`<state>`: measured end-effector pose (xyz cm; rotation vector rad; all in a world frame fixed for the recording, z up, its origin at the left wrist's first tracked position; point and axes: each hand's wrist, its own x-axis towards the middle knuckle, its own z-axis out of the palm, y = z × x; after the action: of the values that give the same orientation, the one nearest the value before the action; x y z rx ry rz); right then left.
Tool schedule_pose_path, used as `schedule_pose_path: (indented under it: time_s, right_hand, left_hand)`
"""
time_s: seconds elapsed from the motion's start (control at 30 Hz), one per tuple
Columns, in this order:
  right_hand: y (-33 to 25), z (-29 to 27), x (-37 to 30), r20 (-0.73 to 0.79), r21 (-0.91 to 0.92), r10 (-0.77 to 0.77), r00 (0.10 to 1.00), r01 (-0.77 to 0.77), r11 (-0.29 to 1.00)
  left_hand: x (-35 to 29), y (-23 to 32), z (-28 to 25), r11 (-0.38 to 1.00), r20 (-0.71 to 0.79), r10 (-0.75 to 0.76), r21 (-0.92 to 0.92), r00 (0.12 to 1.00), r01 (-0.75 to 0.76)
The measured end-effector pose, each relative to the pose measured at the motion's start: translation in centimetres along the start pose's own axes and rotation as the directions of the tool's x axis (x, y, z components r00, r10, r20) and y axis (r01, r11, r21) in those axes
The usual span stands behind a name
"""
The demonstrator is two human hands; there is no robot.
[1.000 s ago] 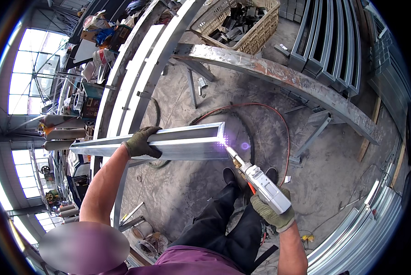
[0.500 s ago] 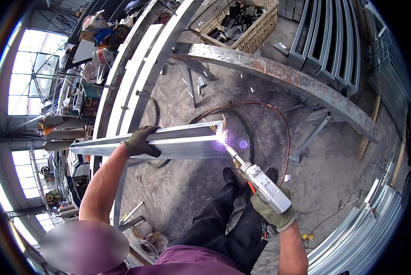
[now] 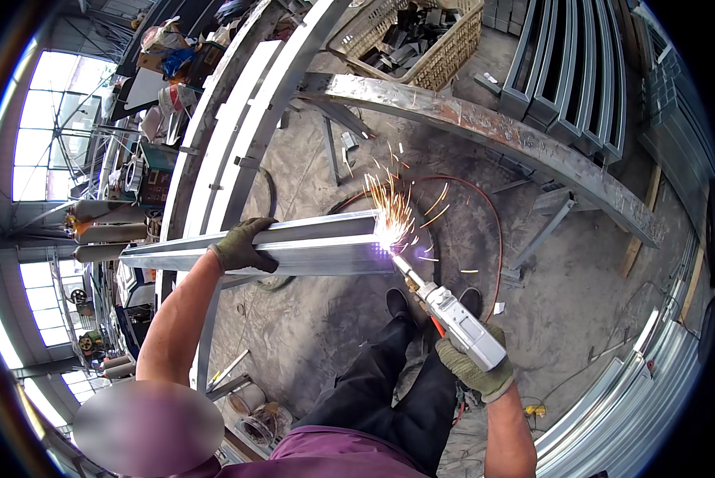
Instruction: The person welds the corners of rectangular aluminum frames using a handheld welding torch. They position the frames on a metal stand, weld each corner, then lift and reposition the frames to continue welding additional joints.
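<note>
glare [image 3: 389, 231] hides torch tip, beam end | blurred patch [image 3: 146, 426] lower left | racks [image 3: 580, 72] cut off at top

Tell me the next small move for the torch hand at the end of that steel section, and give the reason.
Probably keep the torch tip creeping along the end edge of the steel section. Sparks fly right at that end, so the tip is working there. The left hand grips the section and the right hand holds the torch.

Both gloved hands [image 3: 243, 245] clenched, arms outstretched

Olive work gloves cover both hands [image 3: 243, 245], with a maroon shirt, black trousers and black shoes.
</note>
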<state>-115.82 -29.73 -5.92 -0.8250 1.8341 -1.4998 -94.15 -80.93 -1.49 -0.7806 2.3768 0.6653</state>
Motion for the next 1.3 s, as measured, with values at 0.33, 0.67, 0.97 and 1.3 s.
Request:
schedule_pose_path:
  time_s: [0.33,0.67,0.97,1.3]
  right_hand:
    - [1.2,-0.2,-0.5,0.034,-0.129,-0.097,0.995,0.1,0.987]
    - [1.2,-0.2,-0.6,0.018,-0.095,-0.077,0.997,0.078,0.992]
    - [3.6,1.1,-0.8,0.004,-0.162,0.035,0.999,-0.034,0.986]
    - [1.5,-0.8,-2.6,0.077,-0.223,-0.054,0.996,0.07,0.972]
  left_hand:
    - [0.0,-0.5,0.3,0.999,-0.027,0.022,0.038,0.999,-0.021]
    - [-0.2,0.3,-0.1,1.0,-0.016,0.012,0.011,1.0,-0.012]
    - [-0.4,-0.8,0.4,0.998,-0.041,0.053,0.038,0.998,-0.051]
    - [-0.4,-0.3,0.1,0.999,-0.027,0.031,0.04,0.999,-0.03]
